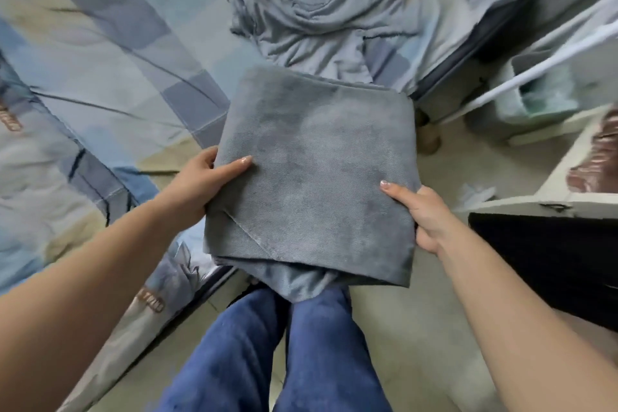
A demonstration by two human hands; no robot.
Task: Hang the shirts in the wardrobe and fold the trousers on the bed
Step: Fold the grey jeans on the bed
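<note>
A person's blue denim legs (277,351) stand nearest, feet cut off. Above them, the left hand (204,181) and right hand (421,214) each grip a side of folded grey twill trousers (311,177), fingers hidden underneath, held in the air beside the bed (100,60). Farther off, a crumpled grey-blue garment (314,7) lies on the checked sheet.

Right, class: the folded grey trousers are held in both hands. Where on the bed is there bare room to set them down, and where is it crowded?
Both hands, left hand and right hand, grip the folded trousers. Bare checked bedsheet lies left of the trousers, reaching the near bed edge. Crowded: the bed's far right corner, where a crumpled grey garment lies. Right of the bed, floor and furniture crowd close.
</note>
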